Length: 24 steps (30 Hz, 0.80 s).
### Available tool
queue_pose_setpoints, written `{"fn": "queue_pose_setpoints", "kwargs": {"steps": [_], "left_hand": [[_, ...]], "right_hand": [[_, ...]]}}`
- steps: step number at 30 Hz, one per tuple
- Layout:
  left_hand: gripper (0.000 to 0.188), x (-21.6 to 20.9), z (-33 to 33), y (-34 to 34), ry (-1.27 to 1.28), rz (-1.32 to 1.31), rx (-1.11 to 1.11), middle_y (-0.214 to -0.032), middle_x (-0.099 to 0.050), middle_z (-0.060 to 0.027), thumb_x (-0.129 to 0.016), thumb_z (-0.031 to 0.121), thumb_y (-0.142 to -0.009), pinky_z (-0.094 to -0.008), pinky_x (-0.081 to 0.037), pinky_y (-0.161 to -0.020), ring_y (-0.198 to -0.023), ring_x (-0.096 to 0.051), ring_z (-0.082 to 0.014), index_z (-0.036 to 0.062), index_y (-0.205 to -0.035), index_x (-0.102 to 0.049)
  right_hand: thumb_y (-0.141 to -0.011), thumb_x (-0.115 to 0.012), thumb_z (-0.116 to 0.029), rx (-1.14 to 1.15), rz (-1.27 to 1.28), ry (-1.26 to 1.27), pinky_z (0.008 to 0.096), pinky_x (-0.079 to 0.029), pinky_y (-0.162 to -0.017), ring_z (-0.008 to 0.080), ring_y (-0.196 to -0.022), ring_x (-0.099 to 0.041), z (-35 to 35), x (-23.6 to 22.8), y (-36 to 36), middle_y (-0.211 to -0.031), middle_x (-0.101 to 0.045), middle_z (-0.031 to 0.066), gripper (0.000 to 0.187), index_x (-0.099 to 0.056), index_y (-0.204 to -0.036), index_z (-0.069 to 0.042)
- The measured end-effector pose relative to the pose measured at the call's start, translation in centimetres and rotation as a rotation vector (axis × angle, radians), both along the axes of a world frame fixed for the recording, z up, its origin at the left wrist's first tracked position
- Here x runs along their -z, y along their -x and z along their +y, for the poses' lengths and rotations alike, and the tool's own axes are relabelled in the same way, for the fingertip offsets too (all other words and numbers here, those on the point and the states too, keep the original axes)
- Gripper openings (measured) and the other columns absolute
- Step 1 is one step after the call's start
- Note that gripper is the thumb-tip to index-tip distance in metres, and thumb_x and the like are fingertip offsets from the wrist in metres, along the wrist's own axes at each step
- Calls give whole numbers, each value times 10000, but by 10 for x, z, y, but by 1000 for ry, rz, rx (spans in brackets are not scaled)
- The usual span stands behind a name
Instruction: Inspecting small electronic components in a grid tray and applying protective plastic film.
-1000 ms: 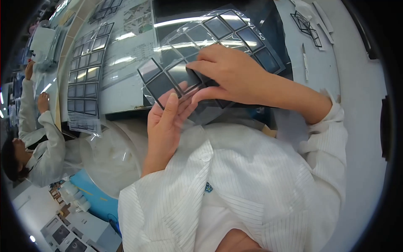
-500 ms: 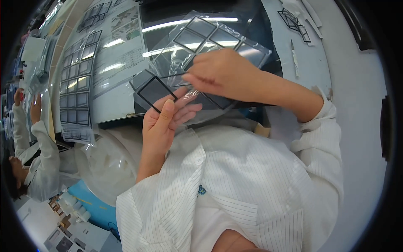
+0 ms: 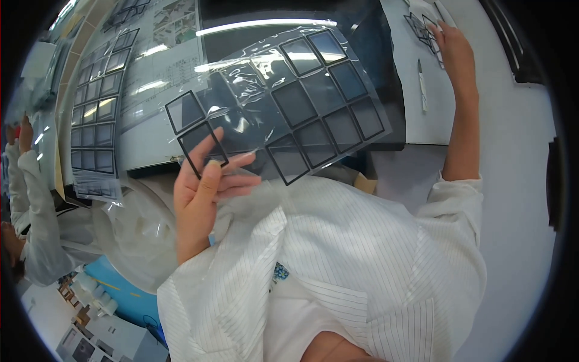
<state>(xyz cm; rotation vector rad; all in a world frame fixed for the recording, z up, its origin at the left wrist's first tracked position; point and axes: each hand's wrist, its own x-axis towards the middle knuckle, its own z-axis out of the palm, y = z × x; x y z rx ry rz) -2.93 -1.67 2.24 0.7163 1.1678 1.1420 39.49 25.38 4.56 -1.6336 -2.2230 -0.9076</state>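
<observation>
My left hand (image 3: 202, 196) grips the lower left corner of a clear plastic sheet (image 3: 241, 123), thumb on top and the other fingers underneath, partly spread. Rows of thin black square frames (image 3: 294, 104) lie on this sheet, with a bare stretch between the two left frames and the others. At the far right, my right hand (image 3: 455, 51) reaches to a small loose pile of black square frames (image 3: 417, 27), its fingertips closed on the edge of one. Part of that pile is hidden behind the fingers.
A white-handled craft knife (image 3: 422, 87) lies below the pile on the pale table. Another sheet of black frames (image 3: 96, 114) lies at left, beside a printed sheet (image 3: 160, 81) under clear film. A co-worker's arms (image 3: 27, 163) show at far left. A translucent bag-lined bin (image 3: 136, 232) stands below the table edge.
My right hand has left the plastic sheet and moved far right to the loose frames. My left hand has shifted left, and the sheet now lies more spread out toward me.
</observation>
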Motion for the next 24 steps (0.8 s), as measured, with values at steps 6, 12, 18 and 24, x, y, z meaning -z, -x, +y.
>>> {"fn": "queue_pose_setpoints", "kwargs": {"steps": [6,12,18,24], "left_hand": [[533,4,6,9,0,69,-108,-1018,-678,-272,-385,331,-1049,-272,-579,-555,-694,-717,-281,-95,-1368,-362],[521,5,5,9,40,148,-167,-1008,-679,-275,-402,360,-1041,-271,-579,-549,-690,-716,-280,-75,-1327,-411],[604,4,5,11,92,-29,-217,-1002,-672,-300,-319,477,-1036,-290,-590,-566,-687,-713,-317,-77,-1223,-467],[553,9,11,17,113,-39,-189,-928,-689,-277,-369,436,-1032,-281,-579,-545,-670,-713,-304,-75,-1154,-541]], "right_hand": [[-980,-559,-236,-381,493,444,323,-473,-700,240,-792,-633,-22,-4,58,-877,-642,124,252,-663,-1061,-21],[-900,-597,-108,-478,528,747,358,-486,-667,289,-709,-624,-40,-19,125,-817,-658,158,153,-676,-933,19],[-959,-541,-123,-557,363,599,325,-478,-795,243,-913,-627,-28,-3,121,-1003,-639,102,200,-640,-1107,-32],[-964,-522,-69,-684,424,560,314,-484,-848,237,-977,-633,-27,15,119,-1081,-639,99,234,-635,-1169,-59]]}}
